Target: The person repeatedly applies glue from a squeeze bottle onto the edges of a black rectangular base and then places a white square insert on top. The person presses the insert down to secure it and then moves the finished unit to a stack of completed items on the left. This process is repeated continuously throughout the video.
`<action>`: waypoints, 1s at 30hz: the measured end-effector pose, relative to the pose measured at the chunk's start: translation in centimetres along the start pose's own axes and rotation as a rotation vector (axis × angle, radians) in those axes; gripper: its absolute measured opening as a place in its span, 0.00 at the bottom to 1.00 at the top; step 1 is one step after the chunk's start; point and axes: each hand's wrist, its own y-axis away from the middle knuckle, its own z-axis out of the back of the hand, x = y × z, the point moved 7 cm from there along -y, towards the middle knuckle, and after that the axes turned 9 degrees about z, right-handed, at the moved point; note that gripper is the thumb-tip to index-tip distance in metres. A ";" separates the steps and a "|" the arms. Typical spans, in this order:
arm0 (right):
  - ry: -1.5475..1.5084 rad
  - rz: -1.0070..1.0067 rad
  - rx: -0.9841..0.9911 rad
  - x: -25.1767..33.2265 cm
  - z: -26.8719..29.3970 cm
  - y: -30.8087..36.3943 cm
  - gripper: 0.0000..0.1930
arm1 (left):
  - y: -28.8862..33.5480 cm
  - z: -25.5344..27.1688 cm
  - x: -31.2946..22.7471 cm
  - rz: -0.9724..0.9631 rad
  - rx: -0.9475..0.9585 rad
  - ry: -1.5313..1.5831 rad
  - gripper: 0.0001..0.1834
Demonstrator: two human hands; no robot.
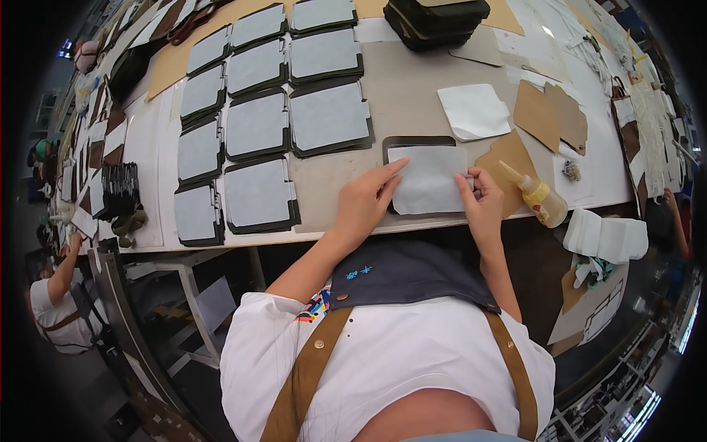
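Head view: the pale sheet [431,188] lies over a dark panel [420,140] near the table's [156,166] six o'clock edge, its slightly longer axis running nine to three. The left hand [368,195], at nine, rests its index fingertip on the sheet, thumb spread apart; the right hand [482,202] pinches its three o'clock edge between thumb and fingers. Room opens toward twelve over grey board [401,81]; panel stacks [258,195] bound it at ten, brown card [508,151] at two.

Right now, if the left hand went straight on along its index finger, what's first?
Left hand: grey sheet first, under its index finger; then likely the top edge of the black panel. Touching or just above: can't tell.
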 end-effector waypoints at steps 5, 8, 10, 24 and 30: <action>0.129 0.042 0.048 0.5 -0.7 -0.8 0.09 | -0.7 0.2 0.8 0.034 -0.042 -0.018 0.14; 0.186 0.059 0.061 0.8 -0.9 -1.1 0.09 | -1.1 0.3 1.0 0.054 -0.036 -0.071 0.13; 0.214 0.081 0.058 0.8 -1.0 -1.2 0.09 | -1.2 0.3 1.2 0.059 -0.038 -0.084 0.13; 0.312 0.061 0.091 0.3 -1.0 -1.0 0.10 | -1.3 0.3 1.1 0.054 -0.044 -0.117 0.13; 0.384 0.159 0.086 1.4 -1.1 -1.0 0.12 | -1.2 0.1 1.2 0.049 -0.058 -0.105 0.12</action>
